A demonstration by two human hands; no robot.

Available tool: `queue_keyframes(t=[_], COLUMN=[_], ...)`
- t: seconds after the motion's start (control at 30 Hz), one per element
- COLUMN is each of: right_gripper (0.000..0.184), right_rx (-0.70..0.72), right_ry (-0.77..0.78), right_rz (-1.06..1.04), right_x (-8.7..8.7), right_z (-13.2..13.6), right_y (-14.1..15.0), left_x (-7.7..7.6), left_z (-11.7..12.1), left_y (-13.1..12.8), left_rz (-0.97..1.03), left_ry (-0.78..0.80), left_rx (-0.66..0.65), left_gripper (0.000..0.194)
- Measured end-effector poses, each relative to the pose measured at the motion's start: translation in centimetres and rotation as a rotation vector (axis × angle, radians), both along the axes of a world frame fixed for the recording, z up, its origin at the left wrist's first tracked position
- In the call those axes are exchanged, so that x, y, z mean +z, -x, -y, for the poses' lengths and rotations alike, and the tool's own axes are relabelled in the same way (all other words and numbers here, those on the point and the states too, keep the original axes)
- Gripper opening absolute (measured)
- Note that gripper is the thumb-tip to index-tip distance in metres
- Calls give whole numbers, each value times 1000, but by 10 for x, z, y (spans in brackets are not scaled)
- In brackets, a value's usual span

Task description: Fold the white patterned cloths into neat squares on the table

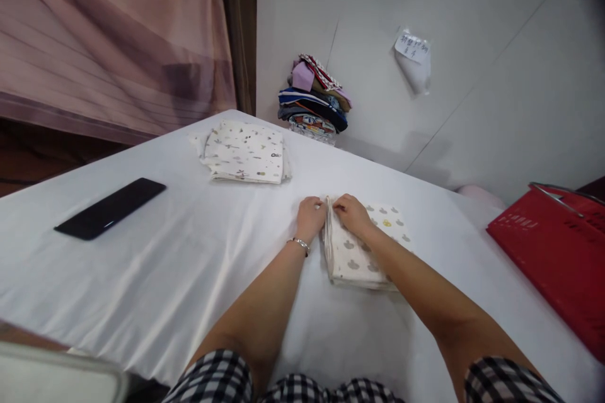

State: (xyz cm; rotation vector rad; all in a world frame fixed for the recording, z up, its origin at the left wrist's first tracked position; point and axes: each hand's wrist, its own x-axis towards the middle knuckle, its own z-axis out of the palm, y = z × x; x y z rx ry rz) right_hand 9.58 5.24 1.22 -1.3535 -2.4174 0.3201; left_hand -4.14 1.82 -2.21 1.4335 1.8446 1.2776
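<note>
A folded white cloth with grey animal-like prints and a yellow one lies on the white-covered table. At its far left corner, my left hand pinches the layered edge from the outer side. Fingers curled, my right hand grips the top layer just right of that same edge. The fingertips of both hands are close together, and the wrist above my left hand wears a bracelet. Farther back to the left sits another folded white cloth with small scattered prints, apart from both hands.
A black phone-like slab lies on the left of the table. Beyond the far edge rises a stack of folded clothes. A red basket stands at the right. Pink curtains hang at the back left.
</note>
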Motion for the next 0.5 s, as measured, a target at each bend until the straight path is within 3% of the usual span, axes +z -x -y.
queue_keyframes(t=[0.13, 0.33, 0.5], right_gripper=[17, 20, 17], right_rx=[5, -7, -40], right_ry=[-25, -11, 55], right_rz=[43, 10, 31], right_x=[-2, 1, 7], right_z=[6, 16, 35], right_y=[3, -4, -10], left_x=[2, 4, 6], left_z=[1, -1, 1], left_y=[0, 3, 4], left_rz=[-79, -48, -29], left_ry=[-9, 35, 17], left_rx=[-68, -70, -151], left_gripper=[23, 25, 39])
